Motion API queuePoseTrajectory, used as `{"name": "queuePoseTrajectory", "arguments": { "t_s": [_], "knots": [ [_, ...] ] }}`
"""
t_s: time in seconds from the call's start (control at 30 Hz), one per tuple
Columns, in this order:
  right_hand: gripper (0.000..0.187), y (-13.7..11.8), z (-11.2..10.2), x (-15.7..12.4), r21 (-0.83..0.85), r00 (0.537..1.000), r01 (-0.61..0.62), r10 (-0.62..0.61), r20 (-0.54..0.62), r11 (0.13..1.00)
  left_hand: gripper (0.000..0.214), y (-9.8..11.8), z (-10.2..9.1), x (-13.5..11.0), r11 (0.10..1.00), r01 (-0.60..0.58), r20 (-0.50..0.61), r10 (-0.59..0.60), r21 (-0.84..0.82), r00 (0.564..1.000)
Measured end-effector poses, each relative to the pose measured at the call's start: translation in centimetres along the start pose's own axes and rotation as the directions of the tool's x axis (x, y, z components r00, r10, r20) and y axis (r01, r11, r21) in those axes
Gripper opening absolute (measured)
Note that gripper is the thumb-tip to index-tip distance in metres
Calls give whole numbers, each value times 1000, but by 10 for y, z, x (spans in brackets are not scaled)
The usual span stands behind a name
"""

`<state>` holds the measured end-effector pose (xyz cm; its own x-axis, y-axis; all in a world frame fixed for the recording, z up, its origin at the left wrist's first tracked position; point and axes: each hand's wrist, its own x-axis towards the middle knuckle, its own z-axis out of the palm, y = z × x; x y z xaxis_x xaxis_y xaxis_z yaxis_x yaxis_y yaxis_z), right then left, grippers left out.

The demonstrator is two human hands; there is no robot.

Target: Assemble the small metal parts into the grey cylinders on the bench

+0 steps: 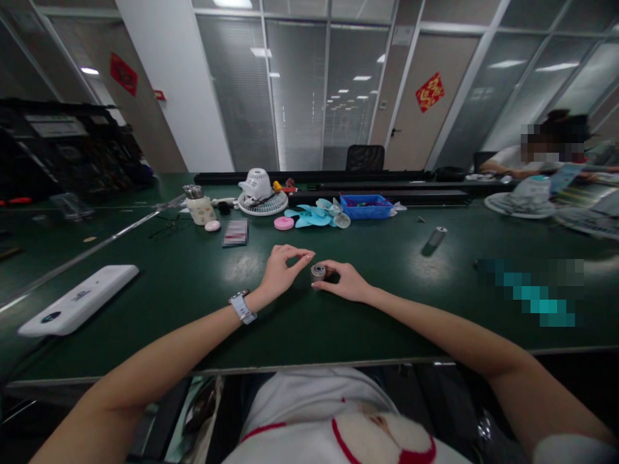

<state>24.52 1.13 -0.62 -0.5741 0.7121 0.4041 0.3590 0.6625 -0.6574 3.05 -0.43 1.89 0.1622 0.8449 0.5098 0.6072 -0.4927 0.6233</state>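
Observation:
Near the middle of the green table, my right hand (pixel 345 281) grips a short grey metal cylinder (pixel 318 275) between thumb and fingers. The cylinder stands upright, and its round top shows dark openings. Just to its left, my left hand (pixel 286 265) is closed in a pinch, thumb and index fingertips meeting slightly above the cylinder's top. Whatever the pinch may hold is too small to make out. The fingertips of my left hand look apart from the cylinder. A watch with a pale strap (pixel 242 307) is on my left wrist.
A second metal cylinder (pixel 438 236) stands to the right. Behind my hands are blue fan blades (pixel 316 214), a pink round piece (pixel 284 223), a blue tray (pixel 366 199), a white fan part (pixel 256 185) and a bottle (pixel 200 207). A white power strip (pixel 82 299) lies left. Another person sits far right.

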Motion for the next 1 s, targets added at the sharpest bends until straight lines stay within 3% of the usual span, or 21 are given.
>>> {"name": "queuePoseTrajectory", "arguments": {
  "t_s": [0.17, 0.3, 0.4, 0.47, 0.53, 0.6, 0.67, 0.77, 0.87, 1.0],
  "knots": [
    [46, -3, 0, -1, -12, 1000, -3, 3, 4, 1000, 29, -28, 4, 2, 990, 21, 204, -49, 138, 978],
    [43, -3, -1, -2, -15, 1000, -29, 29, -13, 999, 29, -36, 8, 1, 978, 8, 278, -67, 206, 958],
    [43, 7, -13, 2, -13, 993, -63, 61, -97, 998, 33, -34, 7, 0, 981, -3, 293, -55, 194, 955],
    [46, 24, -32, 6, 1, 970, -100, 98, -222, 995, 39, -33, 6, 0, 985, 31, 265, -77, 172, 961],
    [48, 48, -58, 10, 6, 903, -187, 175, -392, 982, 42, -34, 6, 1, 985, 88, 219, -120, 149, 968],
    [48, 78, -89, 8, -35, 789, -334, 259, -557, 942, 42, -35, 7, 1, 983, 133, 184, -154, 126, 971],
    [49, 107, -120, 0, -127, 679, -503, 300, -670, 855, 41, -36, 8, 1, 982, 155, 169, -172, 109, 971],
    [50, 142, -157, -22, -227, 565, -703, 335, -754, 674, 38, -34, 9, 0, 981, 162, 168, -178, 106, 970],
    [49, 162, -178, -41, -233, 485, -798, 364, -795, 555, 38, -33, 9, 0, 980, 158, 184, -179, 123, 967],
    [51, 165, -183, -48, -197, 434, -839, 403, -806, 508, 36, -35, 9, 0, 979, 162, 198, -183, 121, 963]
  ]
}}
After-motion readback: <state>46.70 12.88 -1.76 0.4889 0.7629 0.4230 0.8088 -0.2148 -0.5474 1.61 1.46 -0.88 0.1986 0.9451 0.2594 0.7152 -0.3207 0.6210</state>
